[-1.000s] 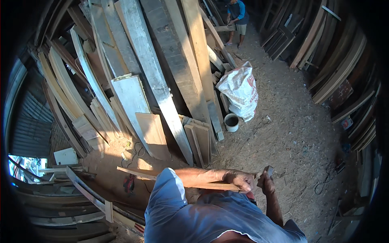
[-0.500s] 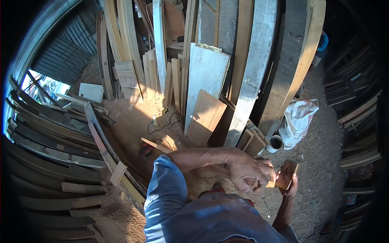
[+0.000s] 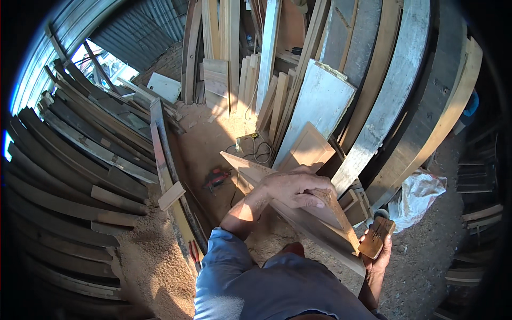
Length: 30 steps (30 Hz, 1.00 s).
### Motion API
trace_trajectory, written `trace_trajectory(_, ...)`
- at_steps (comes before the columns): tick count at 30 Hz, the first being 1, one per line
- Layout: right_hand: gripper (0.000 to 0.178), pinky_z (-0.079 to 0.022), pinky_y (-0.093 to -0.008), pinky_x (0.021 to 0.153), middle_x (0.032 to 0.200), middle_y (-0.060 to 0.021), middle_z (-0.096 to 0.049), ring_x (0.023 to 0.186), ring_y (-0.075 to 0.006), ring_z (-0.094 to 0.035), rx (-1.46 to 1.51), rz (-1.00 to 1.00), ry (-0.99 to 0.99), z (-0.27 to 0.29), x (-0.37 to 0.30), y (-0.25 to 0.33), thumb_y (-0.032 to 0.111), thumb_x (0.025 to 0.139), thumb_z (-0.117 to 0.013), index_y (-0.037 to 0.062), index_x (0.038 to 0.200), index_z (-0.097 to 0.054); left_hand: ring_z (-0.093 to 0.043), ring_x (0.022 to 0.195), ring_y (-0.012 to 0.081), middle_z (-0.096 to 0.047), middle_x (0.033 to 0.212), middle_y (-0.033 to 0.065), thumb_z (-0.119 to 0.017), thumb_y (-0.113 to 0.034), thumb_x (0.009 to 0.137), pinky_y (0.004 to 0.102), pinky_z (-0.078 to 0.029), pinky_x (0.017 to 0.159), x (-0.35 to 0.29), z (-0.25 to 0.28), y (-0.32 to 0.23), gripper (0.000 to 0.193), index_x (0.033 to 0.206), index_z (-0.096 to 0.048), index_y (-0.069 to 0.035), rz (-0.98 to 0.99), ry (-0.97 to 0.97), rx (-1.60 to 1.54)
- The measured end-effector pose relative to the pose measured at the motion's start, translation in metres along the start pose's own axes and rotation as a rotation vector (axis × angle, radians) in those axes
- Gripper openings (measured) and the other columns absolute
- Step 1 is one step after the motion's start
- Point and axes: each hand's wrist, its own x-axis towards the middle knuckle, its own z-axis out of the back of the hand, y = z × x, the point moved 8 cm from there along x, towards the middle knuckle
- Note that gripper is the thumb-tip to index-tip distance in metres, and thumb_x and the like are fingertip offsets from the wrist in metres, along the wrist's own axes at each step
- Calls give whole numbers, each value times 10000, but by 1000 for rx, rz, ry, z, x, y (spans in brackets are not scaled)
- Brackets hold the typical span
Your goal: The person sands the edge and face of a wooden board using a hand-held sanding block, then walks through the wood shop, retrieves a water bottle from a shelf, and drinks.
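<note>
Two hands are seen from the head view: a long wooden plank is clasped from above by the left hand. A small wooden block (dark-grooved) is gripped by the right hand just beside the plank's lower end, above the sawdust floor.

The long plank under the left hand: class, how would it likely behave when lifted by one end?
The long plank looks rigid, so it probably stays straight. Its length past the left hand suggests it would swing or tip. Its rough sawn face likely resists slipping.
</note>
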Motion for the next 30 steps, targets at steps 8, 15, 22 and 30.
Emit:
trace_trajectory(8,580,-560,-393,781,1027,-139,-649,853,-271,-666,61,-22,5,-21,13,-6,488,913,-654,50,1270,-524,-667,718,288,-651,819,148,-722,-279,878,365,-490,631,-11,27,22,396,1130,-643,17,-13,-202,10)
trace_trajectory(15,597,-566,-380,748,1032,-148,-651,847,-273,-668,-58,85,-34,-56,30,-10,499,917,-642,37,1275,-522,-685,791,330,-662,864,152,-691,-384,897,366,-505,675,-27,63,60,465,1098,-612,28,-16,-252,51)
trace_trajectory(22,667,-569,-363,737,1085,-155,-625,855,-262,-663,-80,277,-52,-99,70,-25,522,920,-612,21,1342,-485,-655,771,376,-647,873,201,-671,-351,923,413,-493,667,-33,124,112,438,1152,-565,8,1,-207,10)
trace_trajectory(30,734,-565,-389,775,1135,-171,-614,914,-275,-656,-87,426,-198,-130,110,-48,564,941,-549,0,1393,-428,-653,776,171,-666,821,83,-817,-360,798,325,-509,703,-34,181,175,500,1064,-578,-11,156,-183,-133)
